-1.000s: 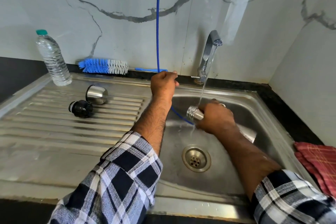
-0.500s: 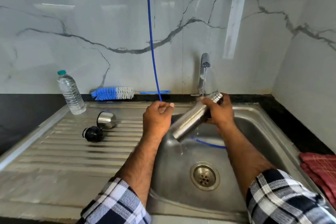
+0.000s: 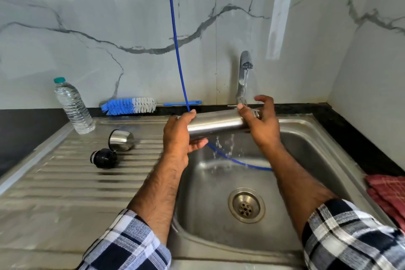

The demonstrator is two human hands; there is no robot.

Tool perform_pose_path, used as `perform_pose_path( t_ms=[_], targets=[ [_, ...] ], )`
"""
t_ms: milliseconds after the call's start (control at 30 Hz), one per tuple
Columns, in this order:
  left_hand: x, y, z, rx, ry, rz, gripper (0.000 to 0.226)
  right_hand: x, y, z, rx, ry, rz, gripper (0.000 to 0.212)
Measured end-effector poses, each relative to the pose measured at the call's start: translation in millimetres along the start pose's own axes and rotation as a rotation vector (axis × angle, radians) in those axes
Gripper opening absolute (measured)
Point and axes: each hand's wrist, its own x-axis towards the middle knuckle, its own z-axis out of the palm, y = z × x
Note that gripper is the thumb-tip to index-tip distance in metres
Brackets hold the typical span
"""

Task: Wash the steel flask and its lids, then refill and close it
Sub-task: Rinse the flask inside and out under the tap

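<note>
Both hands on the steel flask [image 3: 215,124], horizontal over the sink [image 3: 306,120]. Left hand [image 3: 178,136] grips its base; right hand [image 3: 262,120] holds the neck under the running tap [image 3: 245,66].

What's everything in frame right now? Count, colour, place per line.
steel flask: 1, silver, held level over the sink under the tap
steel cup lid: 1, silver, on its side on the drainboard
black stopper lid: 1, black, on the drainboard, nearer than the cup lid
water bottle: 1, clear with green cap, back left of the drainboard
bottle brush: 1, blue and white bristles, along the back ledge
blue hose: 1, hangs down into the sink
tap: 1, chrome, running
sink: 1, steel
cloth: 1, red check, right counter
left hand: grips the flask's left end
right hand: holds its right end
</note>
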Motion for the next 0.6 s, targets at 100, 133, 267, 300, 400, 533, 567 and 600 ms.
perform_pose_path(
  t_ms=[100, 133, 267, 300, 400, 533, 567, 600],
  targets=[
    [-4, 4, -2, 0.032, -0.001, 0.009, 0.033, 2, -2, -8, -0.17, -0.061, -0.176, 0.038],
    [-4, 4, -2, 0.05, 0.008, 0.05, 0.03, 4, -5, -7, -0.205, -0.051, -0.117, 0.044],
    [-8, 2, 0, 0.096, -0.003, 0.373, 0.021, 8, -16, -4, -0.061, -0.198, 0.579, 0.034],
    [-9, 2, 2, 0.119, -0.007, 0.427, 0.022, 7, -17, -6, 0.023, -0.252, 0.665, 0.033],
    [-11, -2, 8, 0.127, 0.046, 0.45, 0.024, 7, -14, -8, 0.131, -0.207, 0.643, 0.031],
    [-6, 2, 7, -0.086, 0.154, 0.195, 0.024, 11, -6, 7, -0.017, 0.04, -0.011, 0.04],
    [-6, 6, 3, -0.13, 0.167, 0.126, 0.026, 9, -3, 9, -0.01, 0.022, -0.133, 0.044],
    [-5, 9, -1, -0.147, 0.18, 0.083, 0.027, 6, -1, 10, -0.03, -0.004, -0.216, 0.046]
  ],
)
